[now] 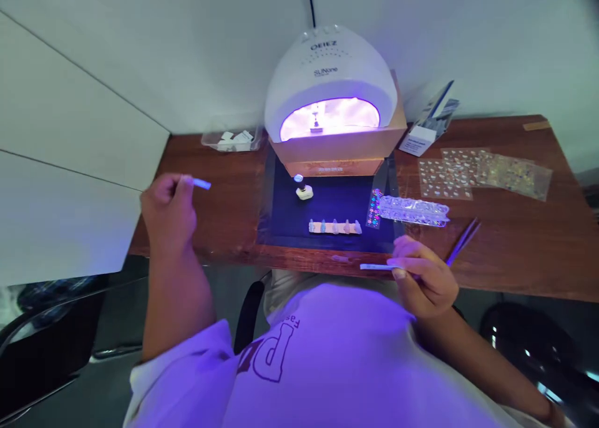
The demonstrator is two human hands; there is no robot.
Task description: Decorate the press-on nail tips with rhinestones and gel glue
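My left hand (171, 213) is raised over the table's left part, its fingers pinched on a short, pale strip (202, 183) that points right. My right hand (423, 278), at the front edge, pinches a thin, flat, whitish stick (375, 267) pointing left. What kind of things these two are I cannot make out. Between the hands, on a dark mat (285, 228), lies a narrow holder with several decorated false nails (335, 227). Behind it stands a small bottle (304, 191) with a dark cap. Dark tweezers (463, 241) lie just beyond my right hand.
A lit white nail lamp (331, 60) sits on a cardboard box (337, 153), with a small stand (316, 127) inside. Left is a clear tray (234, 142) of white pieces. On the right are a rhinestone case (414, 210), sticker sheets (447, 178) and an opened small box (418, 140).
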